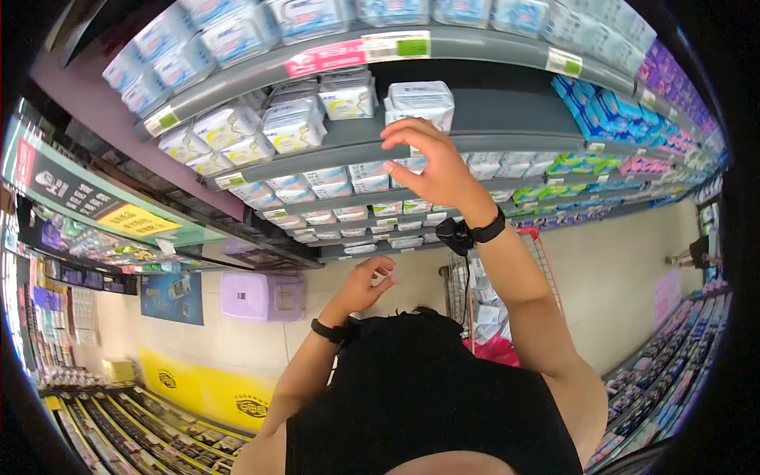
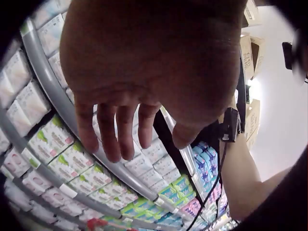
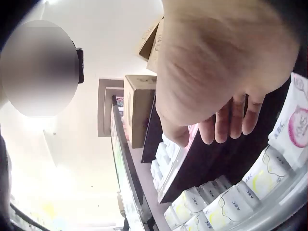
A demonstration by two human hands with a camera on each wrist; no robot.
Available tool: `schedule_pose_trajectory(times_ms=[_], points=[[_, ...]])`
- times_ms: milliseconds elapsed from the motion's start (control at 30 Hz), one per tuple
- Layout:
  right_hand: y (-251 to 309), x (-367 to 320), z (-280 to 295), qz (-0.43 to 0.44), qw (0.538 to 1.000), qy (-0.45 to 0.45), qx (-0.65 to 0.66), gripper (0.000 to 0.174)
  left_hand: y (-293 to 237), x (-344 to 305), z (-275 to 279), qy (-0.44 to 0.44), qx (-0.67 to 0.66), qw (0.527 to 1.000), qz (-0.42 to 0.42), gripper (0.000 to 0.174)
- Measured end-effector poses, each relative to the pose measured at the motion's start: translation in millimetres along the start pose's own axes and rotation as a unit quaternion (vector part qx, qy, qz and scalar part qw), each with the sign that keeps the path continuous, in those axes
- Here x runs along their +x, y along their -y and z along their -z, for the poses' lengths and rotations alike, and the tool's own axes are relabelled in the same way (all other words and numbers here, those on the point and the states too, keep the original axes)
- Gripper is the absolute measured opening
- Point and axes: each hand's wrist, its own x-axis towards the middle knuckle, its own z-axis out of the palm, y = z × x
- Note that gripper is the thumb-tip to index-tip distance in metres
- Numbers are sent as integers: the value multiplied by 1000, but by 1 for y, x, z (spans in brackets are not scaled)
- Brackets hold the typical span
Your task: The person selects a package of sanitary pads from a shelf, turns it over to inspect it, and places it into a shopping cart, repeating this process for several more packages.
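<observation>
While my right hand (image 1: 435, 170) is raised at the shelf (image 1: 507, 119), the white pack (image 1: 419, 99) lies just beyond its fingers, on the side away from my body. This hand is the nearer one; its fingers are apart, gently bent, and they pinch nothing. Whether a fingertip touches the pack, I cannot tell, because the hand covers a part of its front. The long side of the pack seems to run crosswise before this hand, along the shelf edge. My left hand (image 1: 364, 285) is lower and well apart from the pack, with relaxed fingers, holding nothing. To the left beyond my right hand stand yellow-marked packs (image 1: 293, 125); farther to its right are blue packs (image 1: 606, 111).
</observation>
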Motion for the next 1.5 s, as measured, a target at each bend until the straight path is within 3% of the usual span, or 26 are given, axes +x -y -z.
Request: schedule_pose_trajectory(times_ms=[33,167,300,367,400,500,633,833,867,967,1100,1133,1200,1267,1300,1333,1367,1400,1433,1500], points=[[1,5,-9,21,999,8,-37,21,4,-2,9,-14,-5,1000,0,29],[3,25,-46,-32,998,62,4,22,29,-20,47,-40,-34,999,9,30],[-1,65,-84,12,993,13,-121,36,55,-41,95,-32,-49,998,11,29],[-17,86,-98,39,971,-22,-236,46,74,-50,118,-41,-50,998,11,28],[-27,94,-102,16,954,-1,-301,60,86,-54,129,-51,-46,997,15,27],[-56,109,-115,-67,900,41,-429,68,111,-61,163,-65,-56,996,24,24],[-64,129,-113,-181,836,137,-500,82,135,-65,194,-44,-77,996,25,22],[-65,128,-113,-142,796,121,-576,87,164,-51,204,29,-66,997,-17,25],[-65,130,-110,-171,796,147,-562,87,164,-47,207,39,-58,997,-31,26],[-43,128,-112,-168,793,81,-580,86,155,-38,211,57,-44,996,-47,28],[-3,100,-112,-69,788,-55,-609,79,147,-30,209,84,-40,994,-55,29],[7,89,-114,-32,807,-101,-580,71,146,-27,208,92,-43,993,-59,29],[35,59,-119,-33,846,-116,-520,71,147,-26,205,108,-49,991,-69,30],[57,18,-137,-107,887,-171,-416,72,142,-24,204,116,-67,988,-75,31],[51,-22,-148,-159,917,-221,-291,72,140,-21,203,120,-76,987,-77,32],[54,-51,-157,-264,931,-249,-33,77,141,-19,202,138,-79,985,-71,38],[49,-85,-160,-353,892,-253,121,81,136,-16,201,140,-76,985,-69,43],[46,-118,-174,-389,850,-276,224,77,126,-14,202,145,-73,985,-67,48],[49,-135,-198,-409,777,-343,333,63,116,-13,202,153,-69,984,-63,52],[45,-184,-214,-537,712,-212,400,48,89,-10,197,131,-69,981,-127,63]])
